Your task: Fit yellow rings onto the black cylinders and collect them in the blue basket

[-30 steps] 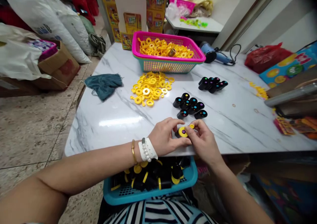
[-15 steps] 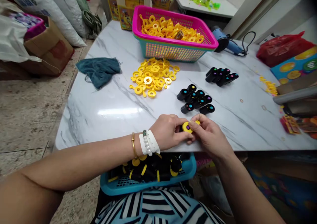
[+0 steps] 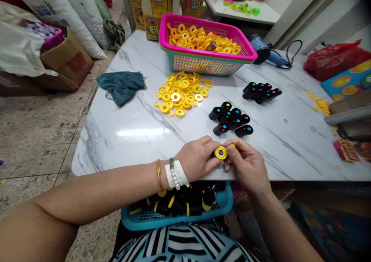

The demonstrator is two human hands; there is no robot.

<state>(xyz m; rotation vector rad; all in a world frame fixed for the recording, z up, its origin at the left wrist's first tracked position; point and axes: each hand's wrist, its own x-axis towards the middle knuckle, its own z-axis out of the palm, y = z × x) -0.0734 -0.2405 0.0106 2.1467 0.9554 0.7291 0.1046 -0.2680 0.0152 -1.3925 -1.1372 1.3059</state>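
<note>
Yellow ring point(image 3: 220, 157): face toward camera, purple spot point(image 3: 221, 152) at centre, small tab point(image 3: 233, 145) pinched by right hand point(image 3: 249, 165). Black cylinder point(image 3: 213, 154) behind, mostly hidden, gripped by left hand point(image 3: 197, 159).

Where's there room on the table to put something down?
There's bare tabletop between the teal cloth, yellow rings and left hand. There's more right of the front black tubes, besides two tiny loops. It's crowded from the rings back to the pink-rimmed basket and among the tubes.
</note>
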